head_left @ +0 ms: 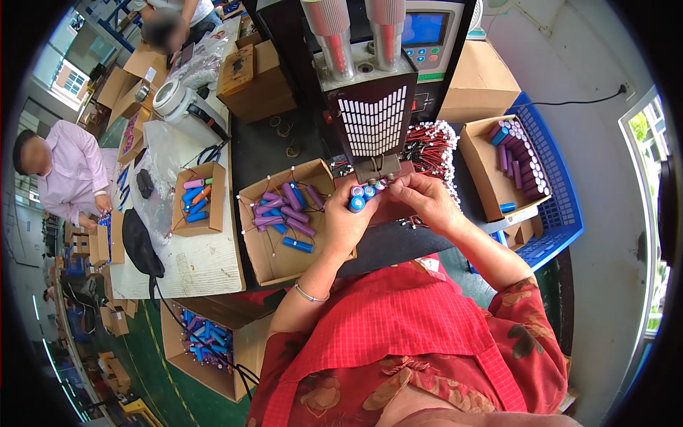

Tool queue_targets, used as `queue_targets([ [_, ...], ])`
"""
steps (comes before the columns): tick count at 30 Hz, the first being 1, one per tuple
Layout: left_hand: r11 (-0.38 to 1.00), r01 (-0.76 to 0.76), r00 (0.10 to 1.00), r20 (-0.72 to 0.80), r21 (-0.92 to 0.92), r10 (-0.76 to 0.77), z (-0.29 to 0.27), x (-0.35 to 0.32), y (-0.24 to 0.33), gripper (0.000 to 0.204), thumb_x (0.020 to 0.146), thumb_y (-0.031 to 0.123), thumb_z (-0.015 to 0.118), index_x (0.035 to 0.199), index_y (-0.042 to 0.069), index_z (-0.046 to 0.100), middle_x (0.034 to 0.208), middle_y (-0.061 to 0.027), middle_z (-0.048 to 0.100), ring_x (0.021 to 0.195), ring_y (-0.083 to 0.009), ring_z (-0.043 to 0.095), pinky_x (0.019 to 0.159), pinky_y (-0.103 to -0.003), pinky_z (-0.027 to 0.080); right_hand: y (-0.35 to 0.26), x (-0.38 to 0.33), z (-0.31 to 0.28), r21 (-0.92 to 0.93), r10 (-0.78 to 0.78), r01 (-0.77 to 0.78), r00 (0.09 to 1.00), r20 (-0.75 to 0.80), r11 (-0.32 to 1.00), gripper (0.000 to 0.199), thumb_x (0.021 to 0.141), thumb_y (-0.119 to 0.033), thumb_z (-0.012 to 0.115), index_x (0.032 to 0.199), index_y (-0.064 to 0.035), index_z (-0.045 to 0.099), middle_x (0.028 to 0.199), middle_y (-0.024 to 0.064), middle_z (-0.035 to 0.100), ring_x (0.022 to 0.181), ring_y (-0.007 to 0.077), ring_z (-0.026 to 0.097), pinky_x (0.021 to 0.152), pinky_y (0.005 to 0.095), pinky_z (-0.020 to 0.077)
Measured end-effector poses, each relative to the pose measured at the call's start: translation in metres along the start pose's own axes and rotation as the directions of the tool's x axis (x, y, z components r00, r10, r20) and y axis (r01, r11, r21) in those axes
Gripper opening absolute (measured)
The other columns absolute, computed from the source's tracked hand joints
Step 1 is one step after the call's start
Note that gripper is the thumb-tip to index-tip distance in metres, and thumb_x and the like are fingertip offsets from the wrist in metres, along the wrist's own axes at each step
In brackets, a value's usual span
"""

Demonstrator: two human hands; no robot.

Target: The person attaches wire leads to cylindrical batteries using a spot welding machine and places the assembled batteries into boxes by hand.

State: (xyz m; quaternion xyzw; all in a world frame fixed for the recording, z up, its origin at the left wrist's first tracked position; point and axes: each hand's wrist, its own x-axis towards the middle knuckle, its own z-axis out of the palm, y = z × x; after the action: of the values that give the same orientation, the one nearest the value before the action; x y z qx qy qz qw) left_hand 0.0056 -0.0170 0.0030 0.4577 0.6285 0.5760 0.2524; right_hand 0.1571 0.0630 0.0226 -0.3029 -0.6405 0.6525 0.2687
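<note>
My left hand (347, 220) is closed around several cylindrical battery cells (357, 204) with blue and purple wraps, their round ends turned up. It holds them just under the tip of a black bench-top welding machine (374, 117), close to its small metal block (377, 168). At the right side of the cells is my right hand (430, 203), thumb and fingertips pinched together. Whatever lies between those fingertips is too small to make out. Behind my right hand lies a heap of red and black wire leads (434, 153) with white connectors.
Left of my hands, an open carton (263, 262) holds purple and blue cells with wires. At right, another cell carton (491, 196) rests over a blue basket (562, 231). A smaller cell box (217, 226) and a carton on the floor (245, 341) stand left. Two people work at far left.
</note>
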Motion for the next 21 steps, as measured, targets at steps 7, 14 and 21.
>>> queue_targets([
  [7, 0.998, -0.01, 1.0, -0.016, -0.065, 0.009, 0.003, 0.003, 0.001, 0.023, 0.071, 0.004, 0.068, 0.093, 0.004, 0.061, 0.078, -0.0036, 0.062, 0.07, -0.011, 0.056, 0.065, -0.026, 0.045, -0.008, 0.006, -0.002, -0.061, 0.028, -0.025, 0.998, 0.051, 0.998, 0.02, 0.088, -0.02, 0.056, 0.089, -0.0013, 0.06, 0.081, -0.0013, 0.059, 0.076, 0.0044, 0.051, 0.068, 0.0221, 0.0437],
  [14, 0.997, -0.029, 0.999, 0.013, -0.071, 0.03, 0.002, 0.002, -0.008, 0.026, 0.074, 0.0, 0.067, 0.099, 0.004, 0.06, 0.087, 0.0021, 0.061, 0.077, -0.0048, 0.052, 0.07, -0.02, 0.044, -0.002, 0.009, -0.005, -0.117, 0.012, -0.002, 0.996, 0.084, 0.993, 0.021, 0.089, -0.022, 0.056, 0.085, -0.0015, 0.06, 0.08, -0.0017, 0.058, 0.075, 0.0044, 0.05, 0.067, 0.0228, 0.0434],
  [21, 0.953, 0.121, 0.977, -0.135, -0.277, -0.163, -0.003, -0.017, 0.002, 0.026, 0.08, 0.008, 0.065, 0.101, -0.002, 0.055, 0.092, -0.0096, 0.063, 0.08, -0.0132, 0.059, 0.074, -0.027, 0.048, 0.007, 0.004, 0.002, -0.1, -0.143, 0.138, 0.989, -0.041, 0.985, 0.017, 0.089, -0.017, 0.053, 0.087, -0.0007, 0.057, 0.074, 0.0027, 0.059, 0.069, 0.0075, 0.053, 0.061, 0.0245, 0.0442],
])
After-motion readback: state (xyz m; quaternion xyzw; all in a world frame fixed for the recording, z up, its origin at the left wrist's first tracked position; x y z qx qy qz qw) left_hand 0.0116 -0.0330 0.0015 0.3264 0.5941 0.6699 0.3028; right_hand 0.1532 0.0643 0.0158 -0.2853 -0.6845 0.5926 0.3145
